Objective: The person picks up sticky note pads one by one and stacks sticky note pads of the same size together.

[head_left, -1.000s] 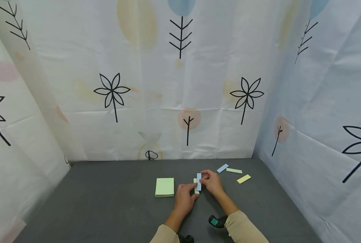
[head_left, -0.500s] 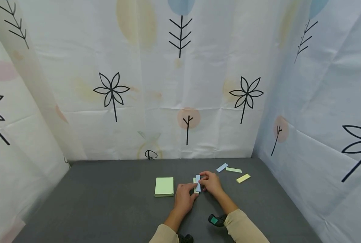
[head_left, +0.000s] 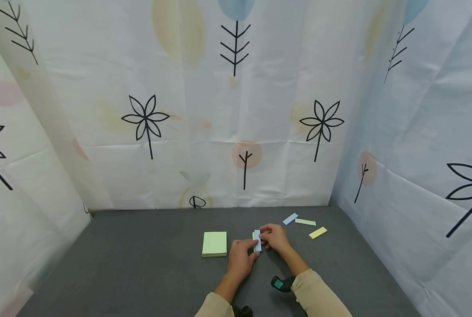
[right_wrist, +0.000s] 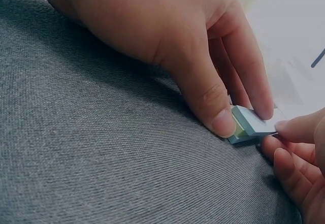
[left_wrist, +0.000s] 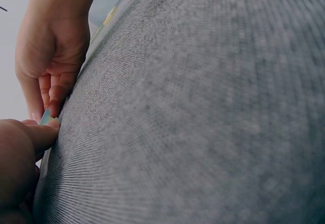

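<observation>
On the table [head_left: 140, 273] here, a blue pad [head_left: 258, 241] is sitting between left hand [head_left: 241, 259] and right hand [head_left: 276, 237], both pinching it.

I see a narrow blue strip [head_left: 257, 241] just right of centre in the lower half of the head view, its long side running nearly up and down the frame. It sits over a pale green strip [head_left: 253, 236] that peeks out along its left edge. On my right-wrist feed, right of centre, they show as a small stack [right_wrist: 254, 122], not squarely lined up, with a bluish layer [right_wrist: 244, 140] at the bottom. The left hand [head_left: 241, 259] holds the stack at its left side; the right hand [head_left: 276, 237] pinches it from the right, a fingertip on top
</observation>
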A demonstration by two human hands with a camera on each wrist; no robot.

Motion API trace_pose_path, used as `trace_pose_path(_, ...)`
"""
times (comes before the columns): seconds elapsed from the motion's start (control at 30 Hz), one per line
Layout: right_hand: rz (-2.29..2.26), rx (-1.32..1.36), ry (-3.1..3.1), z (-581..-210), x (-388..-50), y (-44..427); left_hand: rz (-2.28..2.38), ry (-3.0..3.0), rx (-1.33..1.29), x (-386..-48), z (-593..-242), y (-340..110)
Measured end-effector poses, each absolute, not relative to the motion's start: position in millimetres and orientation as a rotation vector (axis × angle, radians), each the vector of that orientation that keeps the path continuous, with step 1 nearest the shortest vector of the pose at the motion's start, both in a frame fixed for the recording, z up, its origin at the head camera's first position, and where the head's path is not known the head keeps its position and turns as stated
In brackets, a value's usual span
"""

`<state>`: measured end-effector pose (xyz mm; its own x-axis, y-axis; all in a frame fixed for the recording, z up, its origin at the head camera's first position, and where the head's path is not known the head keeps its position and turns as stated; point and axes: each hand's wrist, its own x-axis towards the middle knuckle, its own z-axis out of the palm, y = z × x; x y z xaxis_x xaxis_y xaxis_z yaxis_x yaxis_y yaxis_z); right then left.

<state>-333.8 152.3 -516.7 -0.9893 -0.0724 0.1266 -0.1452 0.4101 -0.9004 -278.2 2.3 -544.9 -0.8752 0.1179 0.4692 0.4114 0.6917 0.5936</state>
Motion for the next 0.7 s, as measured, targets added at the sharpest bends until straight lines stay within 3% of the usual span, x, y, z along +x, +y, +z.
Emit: trace_pose_path(0.7,1.617,0.209,-2.660,-513.7,-337.1,151.3,-1.091,-2.524,-0.332,-277.2,-543.4,3.5)
